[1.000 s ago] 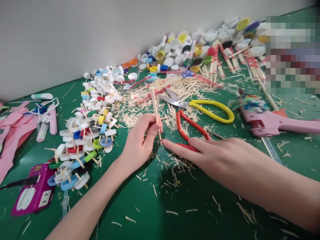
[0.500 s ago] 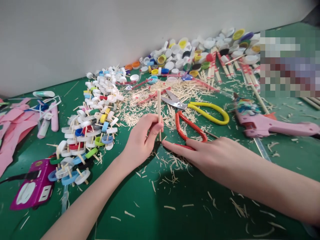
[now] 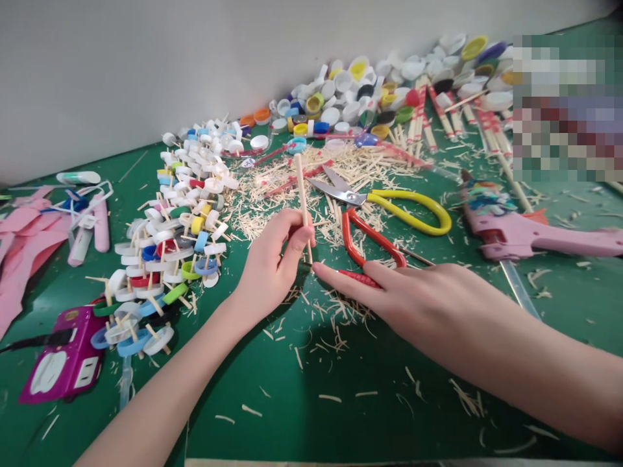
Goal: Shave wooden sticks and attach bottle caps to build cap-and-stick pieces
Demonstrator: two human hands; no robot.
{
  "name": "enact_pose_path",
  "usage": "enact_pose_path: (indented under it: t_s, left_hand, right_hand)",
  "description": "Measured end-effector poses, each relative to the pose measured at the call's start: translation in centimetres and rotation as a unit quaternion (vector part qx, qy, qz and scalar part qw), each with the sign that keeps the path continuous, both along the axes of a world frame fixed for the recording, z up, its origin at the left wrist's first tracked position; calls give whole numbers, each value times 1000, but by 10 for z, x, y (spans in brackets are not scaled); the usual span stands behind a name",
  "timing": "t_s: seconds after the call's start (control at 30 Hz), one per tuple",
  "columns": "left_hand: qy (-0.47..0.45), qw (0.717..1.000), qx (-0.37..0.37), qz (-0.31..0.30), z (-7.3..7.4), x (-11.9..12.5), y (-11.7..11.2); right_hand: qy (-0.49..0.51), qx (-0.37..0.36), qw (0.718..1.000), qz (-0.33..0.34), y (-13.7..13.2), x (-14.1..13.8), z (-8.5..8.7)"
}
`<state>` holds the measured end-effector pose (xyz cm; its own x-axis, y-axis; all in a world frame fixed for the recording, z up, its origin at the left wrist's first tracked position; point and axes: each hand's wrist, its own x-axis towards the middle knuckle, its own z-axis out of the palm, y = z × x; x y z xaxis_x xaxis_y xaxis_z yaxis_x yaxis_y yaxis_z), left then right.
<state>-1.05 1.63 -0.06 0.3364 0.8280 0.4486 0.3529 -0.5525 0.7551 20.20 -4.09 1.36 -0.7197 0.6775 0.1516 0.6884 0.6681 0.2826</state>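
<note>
Green mat littered with wood slivers lies under my left hand, pinched shut around a wooden stick standing almost upright, while my right hand lies open just right, forefinger by its foot, over the scissors, with linked bottle caps left.

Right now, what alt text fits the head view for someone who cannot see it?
The left hand holds a wooden stick nearly upright on a green mat, the right hand lying flat with its forefinger at the stick's foot. Behind lie scissors, wood shavings, a pink glue gun and bottle caps.
</note>
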Motion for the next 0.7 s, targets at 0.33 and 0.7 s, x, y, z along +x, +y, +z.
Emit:
enact_pose_path:
  t_s: [0.33,0.7]
  left_hand:
    - [5,1000,1,0,-3,-3,1]
    - [12,1000,0,20,-1,-2,2]
  right_hand:
    - [-39,-85,996,-1,-1,5,1]
    - [30,0,999,27,6,8,-2]
